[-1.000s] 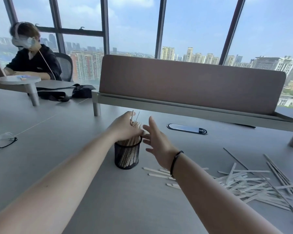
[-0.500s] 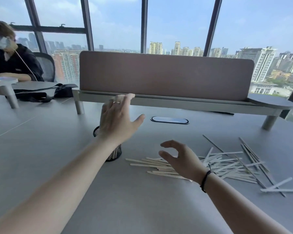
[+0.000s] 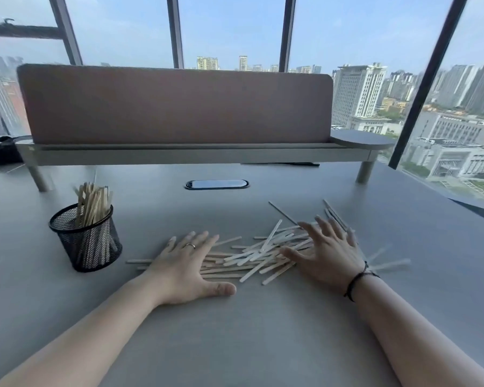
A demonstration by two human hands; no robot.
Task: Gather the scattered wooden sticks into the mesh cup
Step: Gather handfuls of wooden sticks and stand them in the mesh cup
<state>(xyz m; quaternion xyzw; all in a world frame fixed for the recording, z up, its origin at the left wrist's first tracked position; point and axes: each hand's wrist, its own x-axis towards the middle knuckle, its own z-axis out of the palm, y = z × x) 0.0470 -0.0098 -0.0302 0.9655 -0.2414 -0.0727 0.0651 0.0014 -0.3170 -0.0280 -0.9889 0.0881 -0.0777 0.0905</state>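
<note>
No brand, label or writing is legible anywhere in view.

Sticks, loose (image 3: 263,254): flat, thin, pale wood w/ rounded ends, like stirrers. They lie in a crisscross pile on the grey table (image 3: 235,331), centre of view, between my two hands. Several at the right edge fan out past my wrist and are motion-blurred. A few darker, thinner rods (image 3: 282,213) lie at the far side of the pile.

Mesh cup (image 3: 87,241): black wire mesh, round, upright, on the table to the left of the pile and apart from it. It holds a bundle of sticks (image 3: 92,202) standing on end, tops above the rim, leaning slightly.

My left hand (image 3: 185,263): palm down, fingers spread apart, flat on the left end of the pile; thumb out on bare table. Ring on one finger. Not clamped on anything.

My right hand (image 3: 327,252): palm down, fingers splayed, resting on the right end of the pile. Black band (image 3: 358,280) at the wrist. Nothing gripped.

Background: brown desk divider (image 3: 176,104) on a raised shelf, oval cable port (image 3: 217,184) in the tabletop, black bag (image 3: 3,152) far left, windows w/ city buildings beyond.
</note>
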